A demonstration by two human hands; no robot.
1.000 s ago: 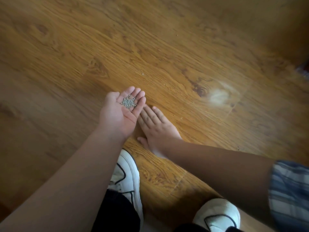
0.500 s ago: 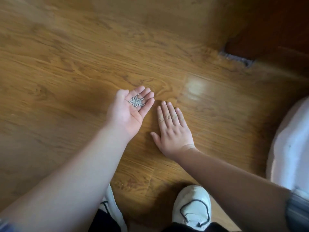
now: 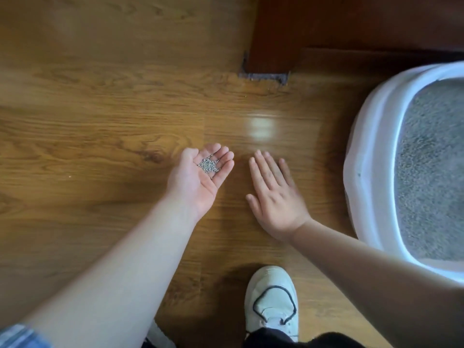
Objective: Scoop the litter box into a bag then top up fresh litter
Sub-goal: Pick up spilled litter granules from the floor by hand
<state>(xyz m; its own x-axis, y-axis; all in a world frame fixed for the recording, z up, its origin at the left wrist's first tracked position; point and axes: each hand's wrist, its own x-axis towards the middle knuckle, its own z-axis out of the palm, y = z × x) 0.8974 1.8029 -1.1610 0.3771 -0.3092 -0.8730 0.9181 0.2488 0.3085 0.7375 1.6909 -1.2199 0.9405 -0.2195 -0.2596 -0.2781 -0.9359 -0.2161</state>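
Note:
My left hand (image 3: 198,179) is palm up and cupped over the wooden floor, holding a small heap of grey litter grains (image 3: 209,165) on its fingers. My right hand (image 3: 275,194) is just to the right of it, palm down, fingers straight and spread, flat over the floor, holding nothing. The white litter box (image 3: 369,156) stands at the right edge of the view, its tray filled with grey litter (image 3: 434,167). Part of the box is cut off by the frame.
A dark red-brown furniture leg (image 3: 273,36) stands on the wooden floor (image 3: 100,121) at the top centre, with dusty fluff at its base. My white shoe (image 3: 272,300) is at the bottom centre. A few stray specks lie on the floor at the left.
The view has swung to the right, bringing the furniture leg and the litter box into sight. Both hands have kept their poses, the left still cupping the grains, and now sit slightly farther apart.

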